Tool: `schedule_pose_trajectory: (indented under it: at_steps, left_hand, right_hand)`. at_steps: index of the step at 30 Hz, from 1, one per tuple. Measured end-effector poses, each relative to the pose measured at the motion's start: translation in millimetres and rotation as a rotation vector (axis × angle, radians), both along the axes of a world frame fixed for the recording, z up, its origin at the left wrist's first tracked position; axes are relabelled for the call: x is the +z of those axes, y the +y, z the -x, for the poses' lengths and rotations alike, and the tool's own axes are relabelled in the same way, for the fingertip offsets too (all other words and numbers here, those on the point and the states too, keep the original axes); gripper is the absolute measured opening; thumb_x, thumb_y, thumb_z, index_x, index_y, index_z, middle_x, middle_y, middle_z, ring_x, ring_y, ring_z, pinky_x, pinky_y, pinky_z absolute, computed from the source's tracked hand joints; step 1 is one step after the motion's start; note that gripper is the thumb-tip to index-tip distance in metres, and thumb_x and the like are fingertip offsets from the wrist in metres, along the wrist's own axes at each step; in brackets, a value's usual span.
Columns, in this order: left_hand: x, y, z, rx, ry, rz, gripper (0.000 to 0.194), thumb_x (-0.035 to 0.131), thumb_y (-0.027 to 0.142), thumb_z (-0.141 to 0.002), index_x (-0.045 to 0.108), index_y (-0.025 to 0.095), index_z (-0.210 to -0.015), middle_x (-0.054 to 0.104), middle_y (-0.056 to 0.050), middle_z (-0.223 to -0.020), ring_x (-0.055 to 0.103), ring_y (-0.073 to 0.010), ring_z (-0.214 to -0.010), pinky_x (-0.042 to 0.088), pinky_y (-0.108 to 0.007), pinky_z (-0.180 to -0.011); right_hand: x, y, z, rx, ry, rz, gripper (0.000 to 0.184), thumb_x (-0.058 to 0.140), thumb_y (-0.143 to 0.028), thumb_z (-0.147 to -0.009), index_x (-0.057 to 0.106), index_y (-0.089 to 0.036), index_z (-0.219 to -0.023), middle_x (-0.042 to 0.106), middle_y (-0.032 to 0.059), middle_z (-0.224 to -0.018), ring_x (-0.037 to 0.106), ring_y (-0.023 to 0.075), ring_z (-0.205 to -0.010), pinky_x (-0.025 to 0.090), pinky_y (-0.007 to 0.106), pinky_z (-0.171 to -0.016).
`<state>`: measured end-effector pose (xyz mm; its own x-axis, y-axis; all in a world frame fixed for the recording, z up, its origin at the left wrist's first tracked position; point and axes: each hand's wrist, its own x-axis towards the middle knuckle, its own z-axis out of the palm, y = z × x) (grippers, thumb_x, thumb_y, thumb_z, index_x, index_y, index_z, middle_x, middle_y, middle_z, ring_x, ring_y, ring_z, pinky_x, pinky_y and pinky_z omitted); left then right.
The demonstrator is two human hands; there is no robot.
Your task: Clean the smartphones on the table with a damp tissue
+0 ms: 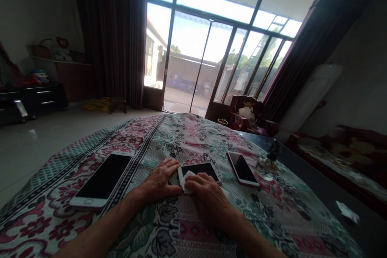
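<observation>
A white smartphone with a black screen (202,169) lies sideways on the patterned tablecloth in front of me. At its left end, my left hand (161,179) steadies it, with fingertips by the far corner and thumb by the near one. My right hand (208,193) is closed on a crumpled white tissue (188,184), pressed onto the phone near its left end. The hand hides the phone's near right part. To the left rests a larger white phone (101,179), screen up. Another phone with a pinkish edge (242,168) lies to the right.
A clear glass bottle with a dark top (267,165) stands right of the phones. Beyond the flowered tablecloth (145,225), a crumpled white tissue (347,211) lies on a dark surface. A wooden chair (246,113) stands by the glass doors, with a sofa at right.
</observation>
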<state>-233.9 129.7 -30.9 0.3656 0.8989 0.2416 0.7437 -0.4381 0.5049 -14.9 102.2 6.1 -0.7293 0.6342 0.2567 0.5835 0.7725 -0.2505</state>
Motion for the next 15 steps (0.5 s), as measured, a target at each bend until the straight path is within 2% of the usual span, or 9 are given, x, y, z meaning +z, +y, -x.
schedule_pose_trajectory:
  at_steps: [3, 9, 15]
  left_hand:
    - [1.2, -0.6, -0.6, -0.003, -0.015, -0.009, 0.067, 0.076, 0.043, -0.065, 0.059, 0.020, -0.125, 0.051, -0.010, -0.141, 0.035, -0.0337, -0.137, 0.030, -0.050, -0.114]
    - [6.0, -3.4, -2.2, -0.010, -0.028, 0.000, 0.066, 0.078, 0.039, -0.063, 0.059, 0.019, -0.124, 0.052, -0.010, -0.140, 0.035, -0.0334, -0.137, 0.030, -0.049, -0.114]
    - [-0.6, 0.1, -1.0, -0.021, -0.017, -0.018, 0.068, 0.078, 0.041, -0.064, 0.058, 0.019, -0.126, 0.051, -0.010, -0.141, 0.035, -0.0325, -0.137, 0.028, -0.048, -0.115]
  right_hand:
    - [-2.3, 7.1, 6.4, -0.018, 0.009, -0.023, 0.029, 0.049, -0.007, -0.080, 0.057, -0.021, -0.104, 0.059, 0.0028, -0.120, 0.048, 0.0203, -0.105, 0.035, 0.034, -0.092]
    - [-8.8, 25.8, 16.6, -0.072, 0.006, -0.052, 0.034, 0.046, -0.009, -0.082, 0.056, -0.019, -0.113, 0.059, 0.0070, -0.124, 0.047, 0.0219, -0.112, 0.033, 0.035, -0.096]
    - [-11.0, 36.9, 18.0, -0.071, -0.006, -0.039, 0.039, 0.046, -0.010, -0.082, 0.056, -0.018, -0.118, 0.059, 0.0069, -0.125, 0.047, 0.0221, -0.115, 0.032, 0.036, -0.099]
